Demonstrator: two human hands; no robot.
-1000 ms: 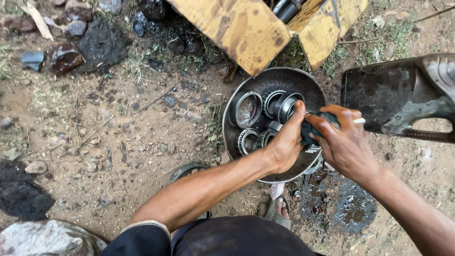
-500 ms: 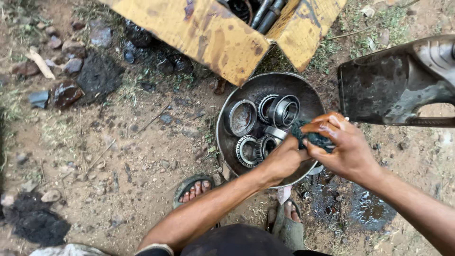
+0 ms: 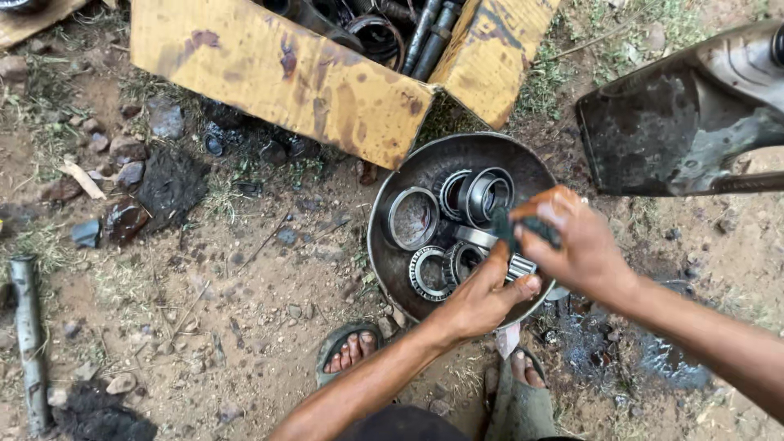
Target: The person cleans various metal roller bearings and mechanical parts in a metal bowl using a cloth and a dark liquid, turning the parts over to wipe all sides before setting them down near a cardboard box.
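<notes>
A round metal pan (image 3: 392, 245) sits on the dirt and holds several steel bearing rings and roller bearings (image 3: 412, 217). My left hand (image 3: 482, 298) grips a roller bearing (image 3: 520, 266) at the pan's near right side. My right hand (image 3: 572, 241) is closed on a dark greasy rag (image 3: 506, 226) pressed against that bearing. Both hands are oily.
A stained yellow cardboard box (image 3: 302, 77) with metal parts stands behind the pan. A dark greasy metal casing (image 3: 678, 122) lies at the right. My sandalled feet (image 3: 347, 351) are below the pan. A metal rod (image 3: 28, 335) lies at the far left. Stones and oil patches litter the ground.
The view has tilted so the pan and box sit lower in frame. My hands have stayed together over the pan's right side, the right one shifting the rag on the bearing.
</notes>
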